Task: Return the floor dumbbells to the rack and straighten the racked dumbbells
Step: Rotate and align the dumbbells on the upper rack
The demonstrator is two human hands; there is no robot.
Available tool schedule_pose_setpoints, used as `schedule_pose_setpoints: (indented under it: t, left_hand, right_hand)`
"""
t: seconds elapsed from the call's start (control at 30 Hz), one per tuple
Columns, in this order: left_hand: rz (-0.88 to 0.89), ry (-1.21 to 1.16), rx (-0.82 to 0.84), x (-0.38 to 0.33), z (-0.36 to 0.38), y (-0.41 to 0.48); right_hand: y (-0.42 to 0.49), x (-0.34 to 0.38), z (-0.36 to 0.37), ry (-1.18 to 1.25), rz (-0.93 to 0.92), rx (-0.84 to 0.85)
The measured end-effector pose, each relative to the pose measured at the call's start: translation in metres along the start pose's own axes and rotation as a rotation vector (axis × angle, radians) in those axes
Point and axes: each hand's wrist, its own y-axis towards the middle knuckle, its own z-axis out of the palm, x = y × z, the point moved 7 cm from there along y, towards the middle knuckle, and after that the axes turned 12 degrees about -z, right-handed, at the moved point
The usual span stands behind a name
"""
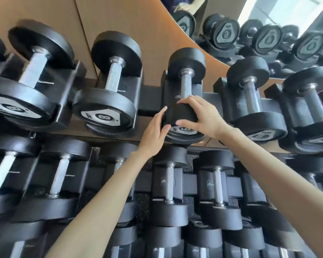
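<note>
A black dumbbell (185,81) with a knurled steel handle lies in a cradle on the top tier of the rack (149,101), at the centre of the view. Its near head points toward me. My left hand (155,131) presses on the left side of that near head. My right hand (199,116) wraps over its top and right side. Both hands hold the near head between them. Other black dumbbells (108,90) sit in cradles to either side on the same tier.
Two lower tiers hold more racked dumbbells (170,185) under my forearms. A wooden wall panel (119,19) rises behind the rack. At the upper right a mirror (268,34) reflects the dumbbell ends. Speckled floor shows between the rack bars.
</note>
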Motion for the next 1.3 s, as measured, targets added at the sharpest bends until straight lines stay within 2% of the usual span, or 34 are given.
schedule_pose_setpoints:
  t: [0.1, 0.17, 0.27, 0.47, 0.7, 0.77, 0.87, 0.93, 1.0, 1.1, 1.17, 1.23, 1.3]
  left_hand:
    - [0.077, -0.13, -0.169, 0.0, 0.007, 0.003]
    - [0.074, -0.203, -0.259, 0.0, 0.012, 0.004]
    - [0.121, -0.211, -0.288, -0.008, 0.016, 0.007]
    - [0.239, -0.077, -0.291, -0.029, 0.015, 0.004]
    - [0.367, 0.261, -0.25, -0.069, 0.008, 0.004]
    - [0.36, 0.269, -0.226, -0.072, 0.006, 0.007]
    - [0.29, 0.073, -0.167, -0.055, 0.008, 0.002]
    - [0.235, -0.067, -0.206, -0.039, 0.007, -0.004]
    - [0.222, -0.119, -0.221, -0.03, 0.005, -0.004]
    - [0.183, -0.178, -0.153, -0.017, 0.006, 0.002]
    - [0.14, -0.276, -0.128, -0.005, 0.01, 0.006]
    - [0.137, -0.337, -0.152, 0.003, 0.015, 0.007]
    - [0.15, -0.359, -0.202, 0.005, 0.018, 0.008]
  right_hand:
    - [-0.004, -0.006, -0.001, 0.02, -0.029, -0.22]
    - [-0.008, -0.01, -0.001, 0.065, -0.028, -0.286]
    - [-0.016, -0.017, -0.004, 0.125, -0.028, -0.345]
    - [-0.031, -0.028, -0.004, 0.214, -0.06, -0.455]
    - [-0.059, -0.056, 0.015, 0.402, 0.087, -0.648]
    - [-0.06, -0.056, 0.016, 0.408, 0.1, -0.618]
    - [-0.054, -0.051, 0.018, 0.372, 0.101, -0.456]
    - [-0.05, -0.043, 0.014, 0.334, 0.092, -0.363]
    - [-0.044, -0.032, 0.006, 0.278, 0.061, -0.284]
    - [-0.029, -0.018, -0.001, 0.289, 0.05, -0.116]
    - [-0.015, -0.012, -0.001, 0.197, 0.048, -0.036]
    - [-0.003, -0.008, 0.001, 0.052, 0.03, -0.03]
    - [0.002, -0.006, 0.0, 0.004, 0.023, -0.13]
